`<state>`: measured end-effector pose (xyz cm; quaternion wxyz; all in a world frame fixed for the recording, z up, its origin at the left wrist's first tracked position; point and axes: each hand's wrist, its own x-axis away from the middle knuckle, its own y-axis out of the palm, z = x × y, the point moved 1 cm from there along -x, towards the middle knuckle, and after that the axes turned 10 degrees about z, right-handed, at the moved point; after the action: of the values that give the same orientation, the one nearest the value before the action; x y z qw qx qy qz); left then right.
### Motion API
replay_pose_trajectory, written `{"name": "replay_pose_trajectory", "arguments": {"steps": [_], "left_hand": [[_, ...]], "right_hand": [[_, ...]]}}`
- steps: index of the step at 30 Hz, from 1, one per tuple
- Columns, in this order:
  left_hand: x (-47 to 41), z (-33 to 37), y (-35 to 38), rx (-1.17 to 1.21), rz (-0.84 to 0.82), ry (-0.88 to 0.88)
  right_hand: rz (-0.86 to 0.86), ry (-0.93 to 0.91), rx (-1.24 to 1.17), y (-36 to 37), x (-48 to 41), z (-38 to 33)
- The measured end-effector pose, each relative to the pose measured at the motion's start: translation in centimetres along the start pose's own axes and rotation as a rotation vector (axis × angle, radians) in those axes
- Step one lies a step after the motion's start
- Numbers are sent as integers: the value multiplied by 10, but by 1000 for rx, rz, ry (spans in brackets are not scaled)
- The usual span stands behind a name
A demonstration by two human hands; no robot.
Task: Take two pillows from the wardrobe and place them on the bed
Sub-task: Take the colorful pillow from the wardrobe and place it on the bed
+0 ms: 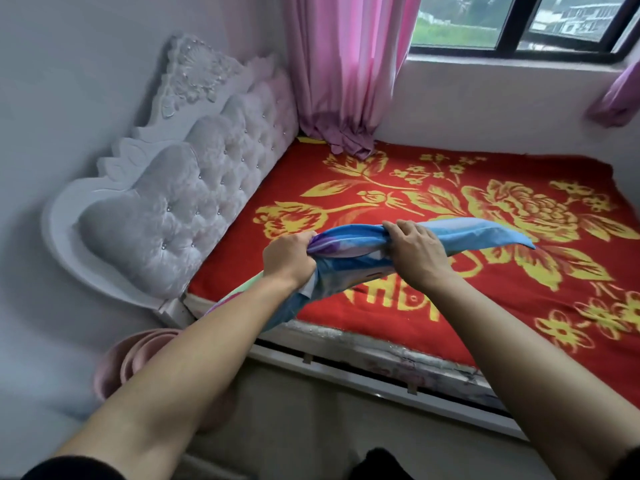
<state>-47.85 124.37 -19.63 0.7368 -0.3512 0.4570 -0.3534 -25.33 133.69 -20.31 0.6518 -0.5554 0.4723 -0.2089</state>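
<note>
Above the red floral bed [398, 188], left hand [287, 255] and right hand [417, 250] both clutch a blue pillow [349, 258]; pink curtain [349, 71] drapes onto the far corner, tufted headboard [194, 188] alongside

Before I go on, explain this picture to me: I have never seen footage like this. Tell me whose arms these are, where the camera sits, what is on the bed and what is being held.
There is no machine here. A person wears one wide-angle camera on the head, looking forward and down, so the two bare arms reaching in from the bottom are the wearer's own.

The left hand and the right hand both grip a blue pillow, bunched between them and held over the near edge of the bed.

The bed is covered by a red blanket with yellow flowers. No other pillow lies on it. A white tufted headboard stands at the left, and a pink curtain hangs down onto the far corner below a window.
</note>
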Motion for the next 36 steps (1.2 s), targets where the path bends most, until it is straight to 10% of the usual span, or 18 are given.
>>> {"name": "replay_pose_trajectory", "arguments": {"steps": [26,36], "left_hand": [[-323,-188,153,66,56,-283],[-371,-275,242,112,-264,-114]], "right_hand": [[-15,-32,-39,230,-398,-57],[-303,186,54,324,-428,-83]]}}
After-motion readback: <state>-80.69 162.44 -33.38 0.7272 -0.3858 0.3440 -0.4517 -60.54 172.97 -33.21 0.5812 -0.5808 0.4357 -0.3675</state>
